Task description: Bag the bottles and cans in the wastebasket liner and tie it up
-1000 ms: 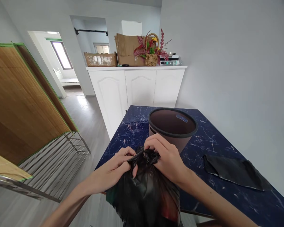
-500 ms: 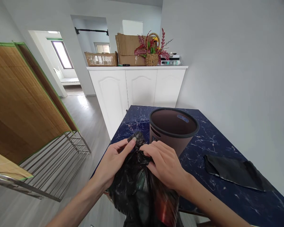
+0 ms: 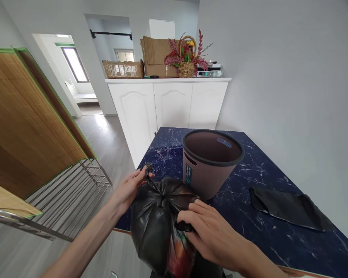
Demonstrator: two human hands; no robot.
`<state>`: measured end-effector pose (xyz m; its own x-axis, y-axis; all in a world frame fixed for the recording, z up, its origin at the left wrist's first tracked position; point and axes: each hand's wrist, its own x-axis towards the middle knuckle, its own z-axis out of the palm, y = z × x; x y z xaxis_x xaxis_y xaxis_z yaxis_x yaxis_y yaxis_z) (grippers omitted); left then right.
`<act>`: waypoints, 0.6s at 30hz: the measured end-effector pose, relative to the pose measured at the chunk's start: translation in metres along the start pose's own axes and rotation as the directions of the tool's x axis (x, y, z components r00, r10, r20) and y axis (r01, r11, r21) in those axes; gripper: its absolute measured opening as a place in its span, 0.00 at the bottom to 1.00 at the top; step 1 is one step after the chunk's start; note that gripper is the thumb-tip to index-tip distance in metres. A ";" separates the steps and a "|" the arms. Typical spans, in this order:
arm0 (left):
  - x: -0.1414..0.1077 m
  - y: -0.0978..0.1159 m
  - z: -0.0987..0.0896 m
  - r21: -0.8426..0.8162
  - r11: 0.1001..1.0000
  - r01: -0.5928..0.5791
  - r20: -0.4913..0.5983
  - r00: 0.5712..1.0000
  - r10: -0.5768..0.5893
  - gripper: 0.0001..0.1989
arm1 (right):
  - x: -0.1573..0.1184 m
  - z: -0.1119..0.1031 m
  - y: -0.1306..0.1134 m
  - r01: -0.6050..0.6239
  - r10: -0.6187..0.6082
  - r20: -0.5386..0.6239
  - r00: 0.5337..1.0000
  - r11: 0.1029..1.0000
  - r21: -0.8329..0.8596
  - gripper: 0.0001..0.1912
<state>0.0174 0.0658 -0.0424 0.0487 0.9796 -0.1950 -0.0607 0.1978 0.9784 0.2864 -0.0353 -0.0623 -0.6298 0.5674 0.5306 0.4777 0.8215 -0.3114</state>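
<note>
A full black garbage bag (image 3: 153, 227) hangs at the near edge of the table, its neck drawn together in a knot at the top. Something red and green shows through its thin side. My left hand (image 3: 130, 189) pinches one twisted end of the bag, up and to the left of the knot. On the other side my right hand (image 3: 210, 231) grips a second end, its fingers curled around the plastic. Just beyond the bag stands a brown trash can (image 3: 211, 173) with a dark rim, upright, with no liner visible inside.
A folded black plastic bag (image 3: 290, 208) lies on the blue marbled table (image 3: 261, 173) at right. Behind is a white cabinet (image 3: 174, 104) bearing cardboard boxes (image 3: 153, 56) and a flower basket (image 3: 186, 69). At left stands a metal rack (image 3: 75, 197) with a bamboo mat (image 3: 31, 116).
My hands have moved apart, left hand leftward and right hand down to the right, pulling the bag's ends outward. The knot between them has tightened and come into view.
</note>
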 end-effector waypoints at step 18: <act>-0.051 0.041 0.023 0.473 0.786 -0.399 0.224 0.917 0.331 0.19 | 0.080 -0.001 0.004 -0.413 0.383 0.185 0.905 0.896 0.162 0.10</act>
<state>0.0357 0.0234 0.0095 0.2479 0.9555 0.1601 0.4044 -0.2522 0.8791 0.2387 0.0136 -0.0206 -0.4999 0.8389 0.2153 0.5888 0.5115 -0.6259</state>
